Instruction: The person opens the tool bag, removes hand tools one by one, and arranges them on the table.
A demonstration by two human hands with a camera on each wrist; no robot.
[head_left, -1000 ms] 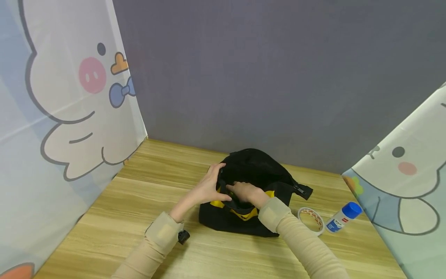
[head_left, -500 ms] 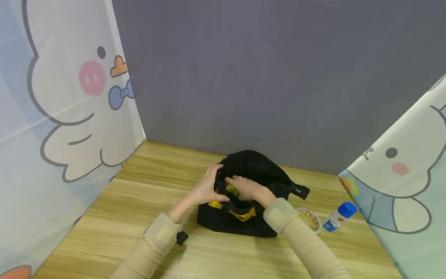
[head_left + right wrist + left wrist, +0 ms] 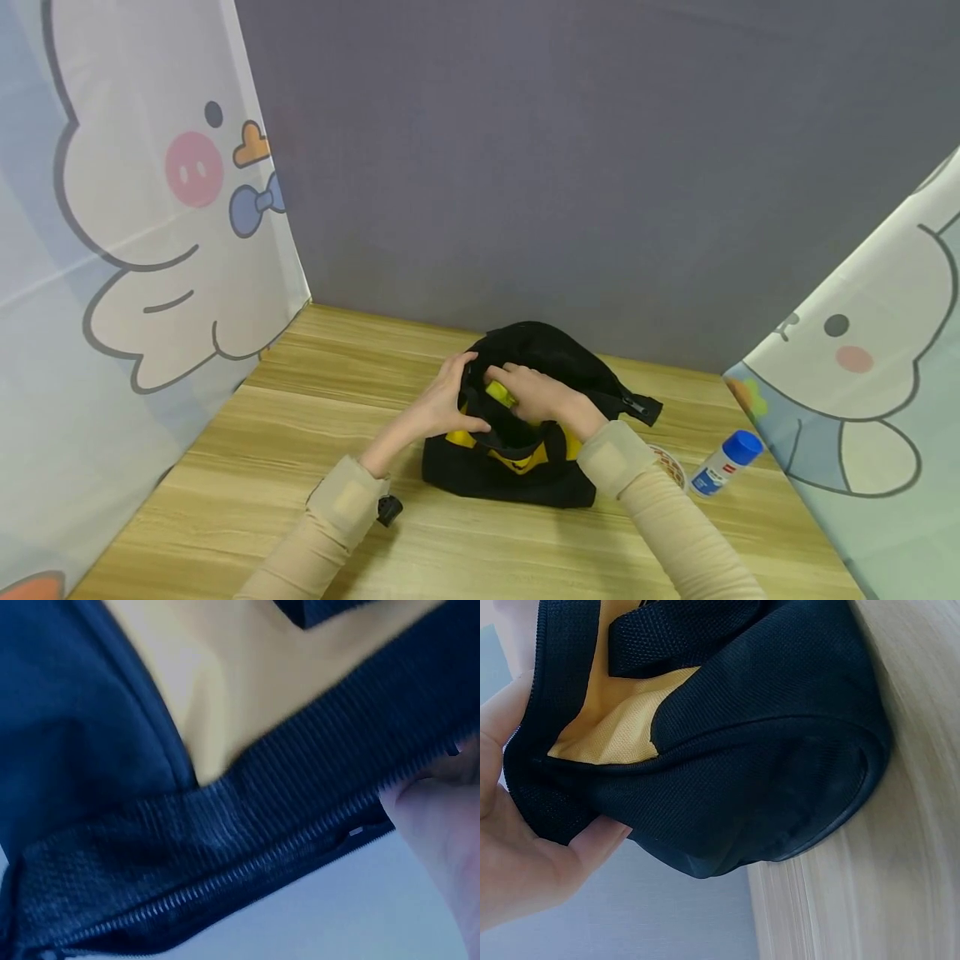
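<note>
Nearest came two beige sleeves (image 3: 682, 533), stretched over the table (image 3: 247, 467), and there between the wrists sat the bag (image 3: 510, 487), mouth gaping! The left hand (image 3: 442, 408) straddled the left end of that mouth, thumb on the near rim, fingers at the far one, gripping the cloth, probably because such limp sides would sag otherwise. And the right hand (image 3: 534, 393), what a spot for it, was right in the opening, pinching a yellow thing (image 3: 501, 393) that the fingers half covered, so no telling what it was! The zip (image 3: 636, 406) lay undone out to the right-hand tail, which likely gave the knuckles their room. Off to the right, the tape (image 3: 670, 465) peeped from behind the forearm, and just beside it stood the bottle (image 3: 725, 465), both seemingly parked there to leave the bag centre stage. Beyond everything rose the grey screen (image 3: 487, 167).
</note>
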